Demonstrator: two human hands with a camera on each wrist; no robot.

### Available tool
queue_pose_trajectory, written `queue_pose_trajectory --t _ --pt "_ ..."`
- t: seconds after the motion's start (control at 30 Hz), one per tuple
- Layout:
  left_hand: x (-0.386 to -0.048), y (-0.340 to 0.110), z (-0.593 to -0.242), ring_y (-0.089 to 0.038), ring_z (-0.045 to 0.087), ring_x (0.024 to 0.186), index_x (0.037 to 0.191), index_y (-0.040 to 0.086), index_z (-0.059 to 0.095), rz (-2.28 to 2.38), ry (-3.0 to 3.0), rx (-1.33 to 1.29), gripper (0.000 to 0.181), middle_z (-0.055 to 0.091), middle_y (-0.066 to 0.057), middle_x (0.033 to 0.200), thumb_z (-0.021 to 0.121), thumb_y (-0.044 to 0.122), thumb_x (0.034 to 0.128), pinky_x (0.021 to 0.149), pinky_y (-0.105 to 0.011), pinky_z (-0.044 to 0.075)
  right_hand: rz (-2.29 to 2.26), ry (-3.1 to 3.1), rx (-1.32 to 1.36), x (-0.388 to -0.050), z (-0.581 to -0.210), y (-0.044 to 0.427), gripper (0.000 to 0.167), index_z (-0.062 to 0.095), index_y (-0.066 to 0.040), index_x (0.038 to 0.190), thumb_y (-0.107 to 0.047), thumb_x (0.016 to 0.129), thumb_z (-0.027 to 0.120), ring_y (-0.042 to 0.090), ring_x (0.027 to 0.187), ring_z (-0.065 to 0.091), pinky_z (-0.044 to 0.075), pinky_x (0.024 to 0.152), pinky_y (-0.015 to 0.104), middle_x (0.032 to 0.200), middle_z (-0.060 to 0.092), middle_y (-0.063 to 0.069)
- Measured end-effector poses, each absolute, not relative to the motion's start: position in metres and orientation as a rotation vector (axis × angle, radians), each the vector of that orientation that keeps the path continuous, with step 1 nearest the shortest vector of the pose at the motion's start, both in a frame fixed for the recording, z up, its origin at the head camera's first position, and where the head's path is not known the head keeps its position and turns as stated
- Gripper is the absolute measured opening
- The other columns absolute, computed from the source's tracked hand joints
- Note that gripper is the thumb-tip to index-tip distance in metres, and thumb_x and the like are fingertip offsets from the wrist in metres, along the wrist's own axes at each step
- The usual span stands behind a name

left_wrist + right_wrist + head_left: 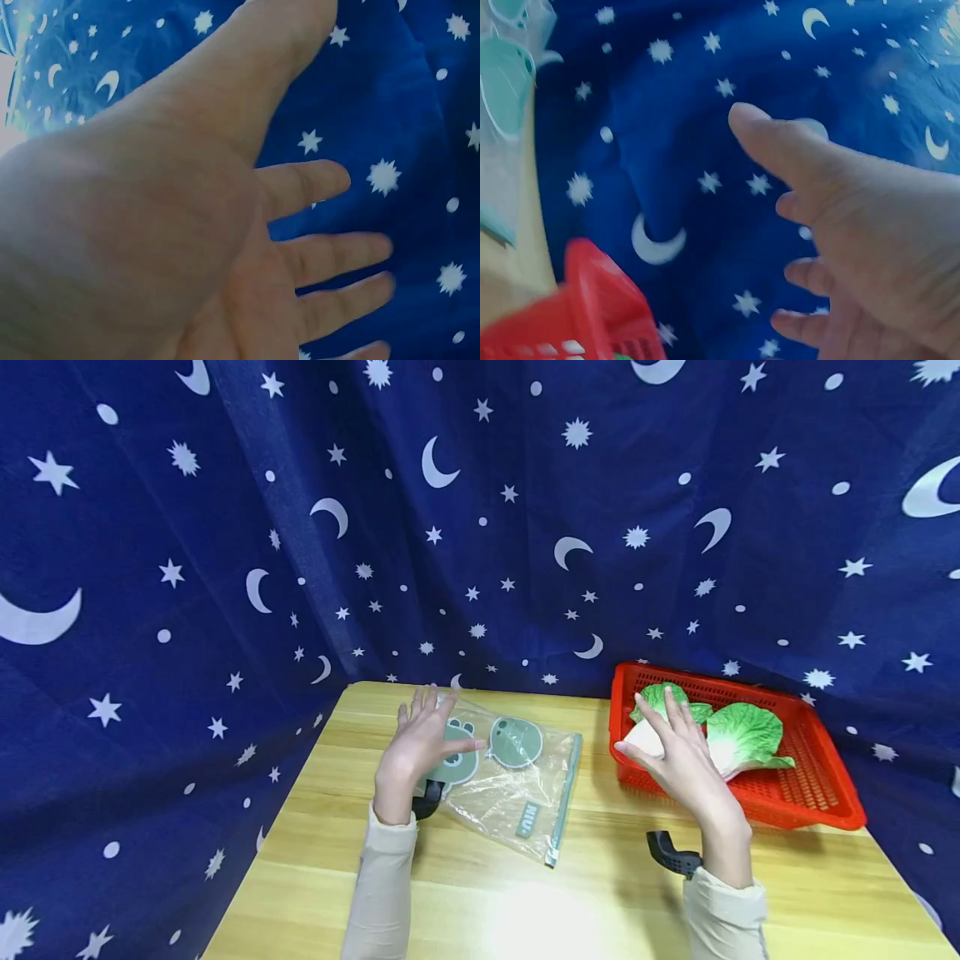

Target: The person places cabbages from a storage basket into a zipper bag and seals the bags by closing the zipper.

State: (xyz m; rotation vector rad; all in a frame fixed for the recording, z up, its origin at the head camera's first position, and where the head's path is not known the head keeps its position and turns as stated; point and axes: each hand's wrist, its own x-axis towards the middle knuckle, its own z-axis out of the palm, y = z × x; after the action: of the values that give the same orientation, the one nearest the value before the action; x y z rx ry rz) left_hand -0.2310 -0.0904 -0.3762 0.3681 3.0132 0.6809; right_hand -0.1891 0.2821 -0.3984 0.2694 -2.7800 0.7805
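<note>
We see both hands raised over the worktop (457, 902) with fingers spread: the left hand (420, 739) has a released grip and holds nothing, and the right hand's (678, 760) grip is released and free of any load too. The clear printed bag (502, 781) lies flat on the worktop, partly behind the left hand in the head view, with its zip strip (567, 793) towards the basket side. The red basket (806, 777) stands to the right of the bag, well apart from it, and inside we make out two leafy cabbages, one on the left (647, 737) partly behind the right hand and one on the right (742, 735) leaning near it. As far along as we can judge, no cabbage is in the bag, none is out on the worktop, and nothing is in hand, so we read this as a pause with all handling left to do or all of it finished; we cannot tell which. Whether the zip strip is sealed we cannot make out.
</note>
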Motion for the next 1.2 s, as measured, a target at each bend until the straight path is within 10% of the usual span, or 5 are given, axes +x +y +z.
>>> queue_pose_trajectory --t 0.17,0.43,0.77,0.97,1.2 --pt "-0.240 -0.080 -0.385 -0.034 0.033 0.142 0.151 0.014 0.032 0.711 2.982 0.497 0.087 0.039 -0.017 0.151 0.068 0.054 0.0824 0.118 -0.051 0.023 0.968 -2.751 0.447 -0.200 -0.411 0.271 0.076 0.033 -0.025 0.150 -0.039 0.086 0.071 0.042 0.146 0.017 0.026 0.107 0.069 0.162 0.013 0.009" --pt "-0.264 -0.051 -0.411 -0.026 0.047 0.134 0.142 0.003 0.045 0.806 2.807 0.717 0.072 0.050 -0.013 0.144 0.070 0.041 0.0859 0.111 -0.039 0.038 1.120 -2.771 0.577 -0.197 -0.448 0.258 0.060 0.051 -0.012 0.136 -0.035 0.085 0.073 0.031 0.109 0.060 0.052 0.089 0.048 0.136 0.054 0.012" --pt "-0.267 0.020 -0.462 -0.016 0.066 0.096 0.113 0.007 0.065 0.623 2.753 0.888 0.041 0.069 -0.005 0.110 0.071 0.038 0.0861 0.083 -0.027 0.053 1.712 -2.796 0.463 -0.192 -0.509 0.258 0.044 0.049 0.004 0.108 -0.018 0.082 0.076 0.020 0.086 0.056 0.053 0.067 0.025 0.100 0.054 0.020" --pt "-0.265 0.053 -0.498 -0.007 0.051 0.057 0.073 0.015 0.059 0.569 2.818 0.882 0.029 0.057 0.007 0.066 0.074 0.038 0.0830 0.052 -0.021 0.042 1.878 -2.746 0.565 -0.195 -0.532 0.264 0.039 0.043 0.011 0.104 -0.006 0.083 0.072 0.005 0.071 0.052 0.046 0.059 0.018 0.084 0.051 0.008" --pt "-0.261 0.070 -0.522 -0.006 0.044 0.053 0.070 0.017 0.052 0.507 2.845 0.868 0.037 0.047 0.009 0.058 0.074 0.046 0.0798 0.047 -0.020 0.038 1.914 -2.716 0.636 -0.198 -0.541 0.265 0.037 0.043 0.014 0.102 -0.001 0.082 0.070 0.005 0.073 0.050 0.044 0.060 0.015 0.090 0.050 0.022"
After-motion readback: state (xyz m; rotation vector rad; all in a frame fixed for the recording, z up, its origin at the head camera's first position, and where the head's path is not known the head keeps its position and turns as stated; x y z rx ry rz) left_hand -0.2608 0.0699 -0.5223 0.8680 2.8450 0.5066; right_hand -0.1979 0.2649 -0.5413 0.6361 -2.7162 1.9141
